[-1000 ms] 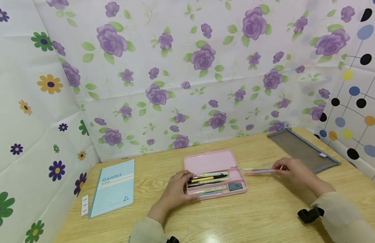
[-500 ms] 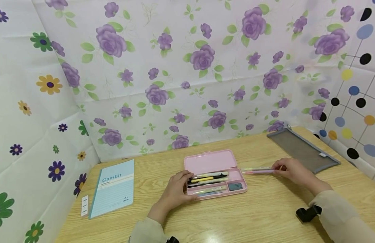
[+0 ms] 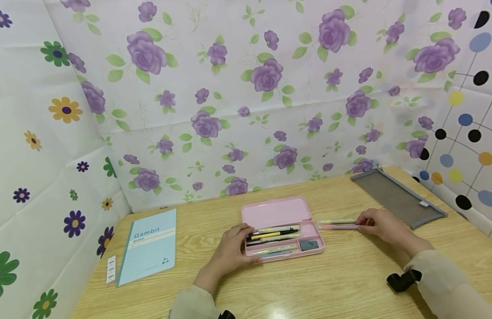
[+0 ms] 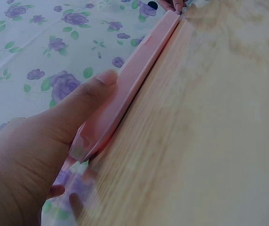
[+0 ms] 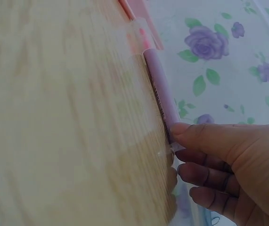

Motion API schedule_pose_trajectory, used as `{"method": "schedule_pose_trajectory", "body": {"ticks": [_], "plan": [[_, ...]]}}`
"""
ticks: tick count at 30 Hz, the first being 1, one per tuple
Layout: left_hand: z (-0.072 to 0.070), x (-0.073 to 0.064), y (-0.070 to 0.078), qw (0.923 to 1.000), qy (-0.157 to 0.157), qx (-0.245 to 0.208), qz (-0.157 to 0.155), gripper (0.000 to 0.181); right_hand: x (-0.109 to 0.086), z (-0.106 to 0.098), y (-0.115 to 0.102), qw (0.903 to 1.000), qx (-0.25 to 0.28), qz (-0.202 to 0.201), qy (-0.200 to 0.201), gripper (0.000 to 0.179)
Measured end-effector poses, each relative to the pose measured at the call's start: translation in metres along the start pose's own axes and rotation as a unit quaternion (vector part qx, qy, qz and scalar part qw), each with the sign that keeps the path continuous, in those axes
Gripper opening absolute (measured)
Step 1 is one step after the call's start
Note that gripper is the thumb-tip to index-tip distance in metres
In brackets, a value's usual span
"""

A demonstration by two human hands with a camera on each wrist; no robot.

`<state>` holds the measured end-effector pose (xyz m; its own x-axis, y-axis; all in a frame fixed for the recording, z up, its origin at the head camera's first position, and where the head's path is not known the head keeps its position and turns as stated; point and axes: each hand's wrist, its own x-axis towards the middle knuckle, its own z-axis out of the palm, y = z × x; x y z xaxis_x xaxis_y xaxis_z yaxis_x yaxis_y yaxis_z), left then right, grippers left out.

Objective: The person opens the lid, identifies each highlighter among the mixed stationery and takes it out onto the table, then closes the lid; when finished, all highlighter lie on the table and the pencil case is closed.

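Observation:
A pink pencil case [image 3: 322, 246] lies with its lid raised in the head view, pens in its long compartments and a dark grey block like an eraser [image 3: 308, 244] in a small one. My left hand [image 3: 230, 250] grips the case's left end; in the left wrist view the thumb presses its front wall. To the right of the case, my right hand [image 3: 383, 226] pinches the near ends of two pens lying side by side. One is a purple-barrelled pen with a pink tip [image 5: 161, 89]; the other, a yellowish pen [image 3: 336, 221], lies just behind it.
A grey mesh zip pouch [image 3: 397, 195] lies behind my right hand. At the left are a light blue notebook [image 3: 150, 248] and a small white strip [image 3: 111, 269]. Patterned cloth [image 3: 214, 110] stands behind the wooden table [image 3: 293, 283].
My right hand has shifted slightly left, and the gap between the two pens has widened a little. My left hand and the pencil case have stayed in place.

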<state>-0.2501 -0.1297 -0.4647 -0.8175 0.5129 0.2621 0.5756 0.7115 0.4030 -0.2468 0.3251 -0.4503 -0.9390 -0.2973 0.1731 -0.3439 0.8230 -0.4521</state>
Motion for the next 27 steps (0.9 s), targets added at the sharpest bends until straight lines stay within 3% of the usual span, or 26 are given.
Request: {"method": "schedule_pose_trajectory", "body": {"ticks": [14,27], "plan": [[0.001,-0.001,-0.001,1.0000,-0.004,-0.006,-0.007,0.085,-0.001,-0.001,-0.003,0.9999,-0.005,-0.005,0.007,0.006],[0.001,0.000,-0.003,1.0000,0.003,0.000,0.007,0.084,-0.002,-0.010,-0.010,0.9994,-0.022,-0.013,0.022,0.004]]}}
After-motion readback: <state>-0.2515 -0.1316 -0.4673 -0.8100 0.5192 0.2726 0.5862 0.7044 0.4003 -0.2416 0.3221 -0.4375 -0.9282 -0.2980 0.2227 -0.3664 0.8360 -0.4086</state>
